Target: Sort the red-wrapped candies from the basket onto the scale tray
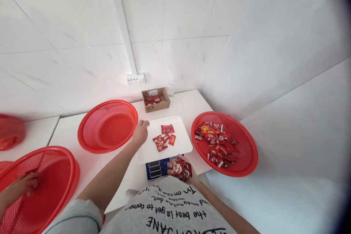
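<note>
My right hand (194, 178) is closed around several small red packets (181, 170), held close to my shirt at the front edge of the scale. Over the left rim of the white weighing tray (148, 150) is my left hand (140, 132), its fingers loosely bent and apart, with nothing visible in them. Several red packets (161, 142) lie in the middle of the tray. Below it, the blue panel (156, 170) of the scale shows dark displays, partly covered by the tray and my right hand.
To the right, a red mesh basket (248, 153) holds many red packets. An empty red basket (109, 128) stands left of the tray. Behind sits a cardboard box (157, 107) of packets beside a clear plastic bottle (170, 89). Another person's hand (26, 184) reaches into the near-left basket (61, 190).
</note>
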